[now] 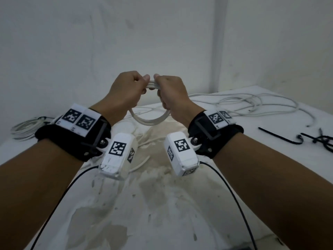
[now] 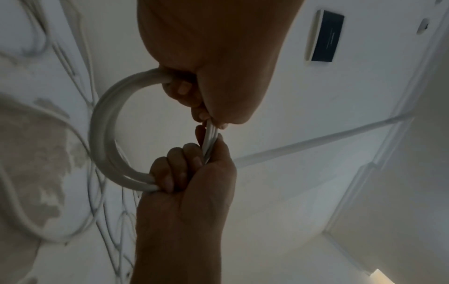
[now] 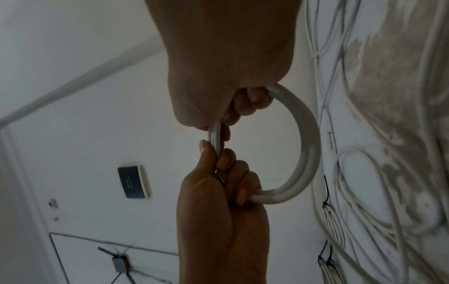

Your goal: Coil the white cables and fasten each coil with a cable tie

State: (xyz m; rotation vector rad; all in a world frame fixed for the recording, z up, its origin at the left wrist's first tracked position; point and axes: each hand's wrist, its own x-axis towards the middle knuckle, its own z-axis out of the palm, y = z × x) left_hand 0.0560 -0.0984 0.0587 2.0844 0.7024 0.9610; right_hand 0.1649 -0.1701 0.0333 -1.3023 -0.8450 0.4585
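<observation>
Head view: the left hand [image 1: 124, 92] and right hand [image 1: 171, 94] are raised above the middle of the bench [image 1: 162, 204], each clenched on the coil of white cable [image 1: 149, 120], with loose white cables [image 1: 252, 103] at the far right corner, black cable ties [image 1: 281, 138] by the right edge and a tied bundle [image 1: 25, 129] at the left edge. Left wrist view: fingers [image 2: 175, 169] wrap the coil's strands, the other fist directly opposite. Right wrist view: same clamp; more tied bundles [image 3: 334, 228] lie on the bench behind.

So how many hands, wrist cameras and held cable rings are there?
2 hands: left hand, right hand
2 wrist cameras: left wrist camera, right wrist camera
1 cable coil, gripped by both hands
Total: 5
</observation>
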